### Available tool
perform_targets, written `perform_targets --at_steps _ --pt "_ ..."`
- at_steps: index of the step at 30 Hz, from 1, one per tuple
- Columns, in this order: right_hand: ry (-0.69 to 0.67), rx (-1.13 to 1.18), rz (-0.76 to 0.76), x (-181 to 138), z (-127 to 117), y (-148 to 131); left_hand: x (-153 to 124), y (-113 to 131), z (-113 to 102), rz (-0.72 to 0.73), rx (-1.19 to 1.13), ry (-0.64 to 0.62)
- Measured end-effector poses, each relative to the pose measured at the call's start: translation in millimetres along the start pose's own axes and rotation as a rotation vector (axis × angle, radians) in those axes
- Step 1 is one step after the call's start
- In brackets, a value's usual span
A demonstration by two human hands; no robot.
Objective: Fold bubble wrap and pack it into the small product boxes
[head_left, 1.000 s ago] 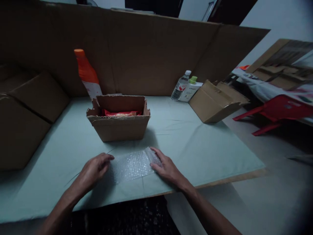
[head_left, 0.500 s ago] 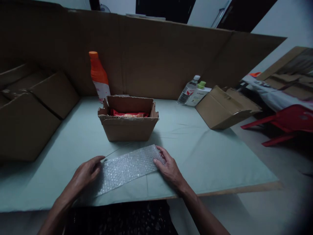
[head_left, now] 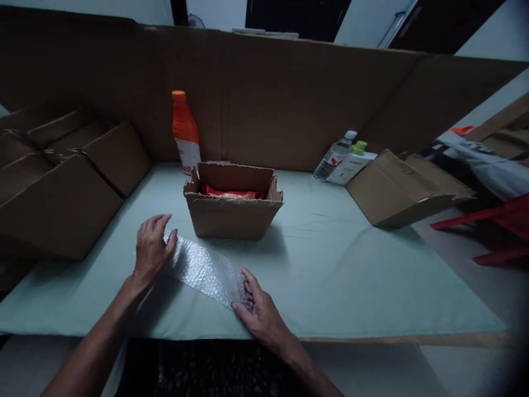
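A clear strip of bubble wrap (head_left: 204,270) is held between my two hands over the front of the table, slanting down from left to right. My left hand (head_left: 154,248) grips its far left end, with curled fingers and the thumb along the edge. On the near right end, my right hand (head_left: 260,311) pinches the wrap between thumb and fingers. Just behind the strip stands an open cardboard box (head_left: 231,218). A red packet (head_left: 233,194) shows inside it, mostly hidden by the front wall.
An orange-capped bottle (head_left: 185,135) stands behind the box. Larger cardboard boxes (head_left: 61,204) fill the left side. At the back right lean a clear water bottle (head_left: 335,154), a white container with a green cap (head_left: 351,165) and a tilted carton (head_left: 397,190). A cardboard wall (head_left: 268,99) closes the back.
My left hand has moved away from me and my right hand nearer and leftward, so the bubble wrap now slants the other way. The view has shifted slightly left.
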State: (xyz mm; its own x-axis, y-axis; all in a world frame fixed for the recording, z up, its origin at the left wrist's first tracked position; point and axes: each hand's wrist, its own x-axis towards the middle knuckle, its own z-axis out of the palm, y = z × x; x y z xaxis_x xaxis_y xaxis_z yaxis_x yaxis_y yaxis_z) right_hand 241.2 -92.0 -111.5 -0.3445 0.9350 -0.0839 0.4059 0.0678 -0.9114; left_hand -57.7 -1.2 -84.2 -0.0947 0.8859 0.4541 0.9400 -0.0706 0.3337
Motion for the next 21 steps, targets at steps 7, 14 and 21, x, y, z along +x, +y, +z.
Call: perform_targets --at_steps 7,14,21 --pt "-0.025 0.071 0.05 -1 -10 0 -107 60 10 0.086 -0.454 -0.158" --pt "-0.069 0.128 -0.058 10 7 -18 -131 89 13 -0.007 -0.724 -0.319" --pt "-0.146 0.147 -0.066 22 8 -25 -135 82 8 -0.194 -0.833 -0.375"
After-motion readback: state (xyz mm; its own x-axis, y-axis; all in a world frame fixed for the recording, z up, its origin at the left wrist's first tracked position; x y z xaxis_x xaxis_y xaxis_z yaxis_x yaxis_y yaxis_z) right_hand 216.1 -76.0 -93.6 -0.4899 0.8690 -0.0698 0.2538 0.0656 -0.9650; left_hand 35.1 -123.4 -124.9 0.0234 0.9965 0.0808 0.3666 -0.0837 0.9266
